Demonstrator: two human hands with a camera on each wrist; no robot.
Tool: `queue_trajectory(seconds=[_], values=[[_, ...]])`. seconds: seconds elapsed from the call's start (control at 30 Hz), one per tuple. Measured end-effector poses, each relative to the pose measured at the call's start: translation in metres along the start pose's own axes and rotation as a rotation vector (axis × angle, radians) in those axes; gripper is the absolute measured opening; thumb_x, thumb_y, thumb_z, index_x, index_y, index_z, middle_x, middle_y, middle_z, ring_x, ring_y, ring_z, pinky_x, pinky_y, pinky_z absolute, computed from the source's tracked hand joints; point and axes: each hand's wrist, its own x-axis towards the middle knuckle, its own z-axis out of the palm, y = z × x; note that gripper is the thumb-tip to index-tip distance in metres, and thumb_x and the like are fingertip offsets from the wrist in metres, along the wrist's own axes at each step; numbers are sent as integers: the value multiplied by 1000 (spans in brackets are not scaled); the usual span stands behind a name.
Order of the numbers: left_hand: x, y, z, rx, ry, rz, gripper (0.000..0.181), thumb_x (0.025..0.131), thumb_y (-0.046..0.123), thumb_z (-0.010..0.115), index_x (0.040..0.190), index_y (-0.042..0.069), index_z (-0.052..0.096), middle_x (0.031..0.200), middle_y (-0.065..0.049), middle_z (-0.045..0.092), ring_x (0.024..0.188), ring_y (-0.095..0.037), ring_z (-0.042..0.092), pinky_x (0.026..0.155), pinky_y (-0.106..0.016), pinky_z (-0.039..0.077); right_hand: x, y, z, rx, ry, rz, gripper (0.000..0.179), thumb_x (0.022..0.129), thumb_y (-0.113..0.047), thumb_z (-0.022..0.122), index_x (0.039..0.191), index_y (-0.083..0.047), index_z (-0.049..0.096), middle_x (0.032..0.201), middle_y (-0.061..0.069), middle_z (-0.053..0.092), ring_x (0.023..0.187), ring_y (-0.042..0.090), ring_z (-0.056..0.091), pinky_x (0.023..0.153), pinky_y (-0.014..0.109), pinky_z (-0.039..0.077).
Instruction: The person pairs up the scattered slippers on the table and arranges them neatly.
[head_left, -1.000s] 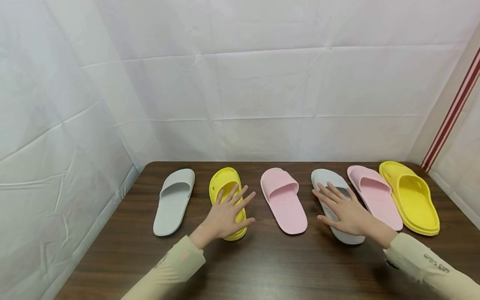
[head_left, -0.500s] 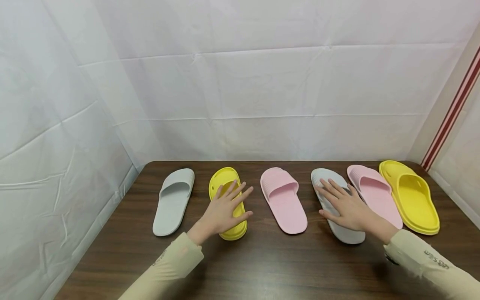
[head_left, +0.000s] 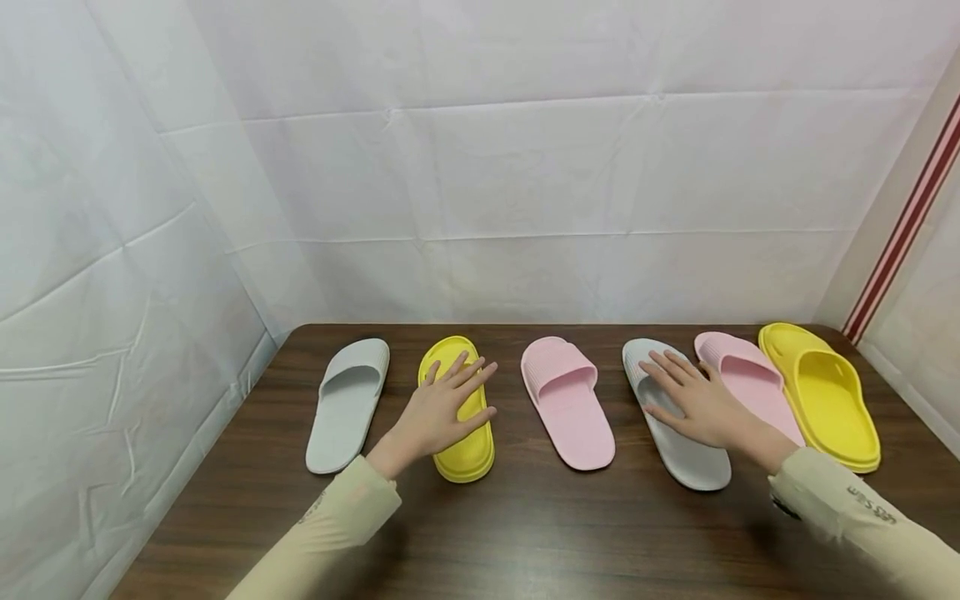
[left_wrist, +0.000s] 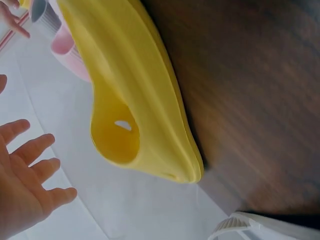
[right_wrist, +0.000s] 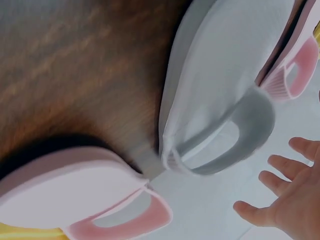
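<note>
While the left hand (head_left: 441,415) hovers over the left yellow slipper (head_left: 467,462), fingers spread wide, the right hand (head_left: 697,408) hangs above the right grey slipper (head_left: 693,465), its fingers apart too, with a gap showing between each of the hands and what lies below. Between them on the brown table (head_left: 540,537) sits the middle pink slipper (head_left: 576,421), toe away from the person. The left grey slipper (head_left: 340,425) lies at the left end. Over on the right, the second pink slipper (head_left: 752,393) and the right yellow slipper (head_left: 834,408) lie close together. Dark lettering (head_left: 870,505) runs along the right sleeve (head_left: 828,487), too distorted to read; the left sleeve (head_left: 341,517) carries fainter marks, equally unreadable.
</note>
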Motion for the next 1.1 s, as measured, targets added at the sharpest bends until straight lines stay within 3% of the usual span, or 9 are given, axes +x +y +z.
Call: queue_trajectory(seconds=[0.3, 0.73, 1.1], values=[[3, -11, -6, 9, 57, 13, 55, 88, 47, 47, 137, 24, 37, 139, -2, 42, 134, -25, 28, 109, -51, 16, 5, 14, 1, 10, 55, -4, 54, 83, -35, 59, 128, -7, 46, 132, 17, 46, 125, 36, 34, 91, 64, 23], [2, -28, -15, 17, 117, -12, 51, 89, 42, 48, 134, 18, 43, 135, -5, 46, 133, -26, 31, 108, -51, 19, 18, 26, 3, 18, -47, 51, 54, 90, -39, 47, 134, -8, 40, 135, 16, 42, 127, 36, 32, 93, 62, 24], [-3, -49, -18, 3, 171, -34, 46, 90, 36, 48, 130, 14, 47, 134, -8, 47, 130, -30, 35, 108, -49, 19, 26, 32, 6, 19, -84, 52, 59, 88, -46, 48, 134, -10, 40, 135, 15, 43, 126, 34, 35, 92, 64, 24]])
